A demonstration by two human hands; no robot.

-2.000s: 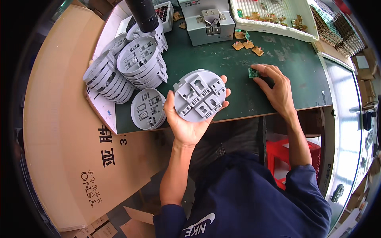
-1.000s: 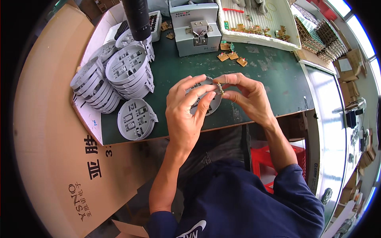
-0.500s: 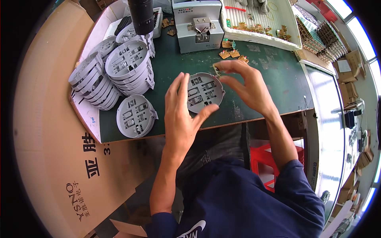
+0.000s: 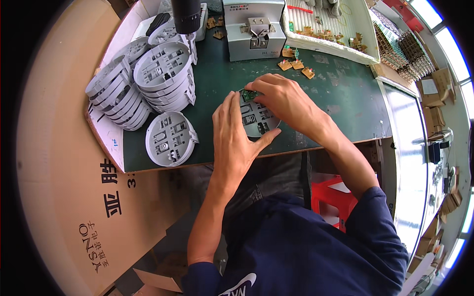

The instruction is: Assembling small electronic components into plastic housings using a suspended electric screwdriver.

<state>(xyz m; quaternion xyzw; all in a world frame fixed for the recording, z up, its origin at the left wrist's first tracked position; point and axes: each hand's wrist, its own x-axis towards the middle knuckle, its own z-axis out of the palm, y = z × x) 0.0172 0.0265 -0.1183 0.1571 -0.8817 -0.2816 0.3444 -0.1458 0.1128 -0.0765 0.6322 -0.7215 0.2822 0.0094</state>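
A round grey plastic housing [image 4: 263,117] with moulded slots lies on the bench in front of me. My left hand [image 4: 233,140] is closed round its left and near edges, the thumb along the near rim and the fingers on the far left side. Over the housing's far part, my right hand [image 4: 291,101] pinches a small green circuit board [image 4: 248,95] between thumb and fingers. The board is at the far left slots; whether it is seated there I cannot tell. My right fingers hide part of the far rim.
Stacked grey housings [image 4: 163,74] stand at the left, with another small pile [image 4: 170,138] nearer me. Behind are a silver-grey machine [image 4: 254,42], a dark cylindrical tool [image 4: 186,17] and a white foam tray [image 4: 328,47]. Loose small boards [image 4: 297,64] lie before the tray.
My right hand has come left and nearer, bringing the small board from beside the housing onto its far left part. My left hand has shifted slightly right and closed on the housing.
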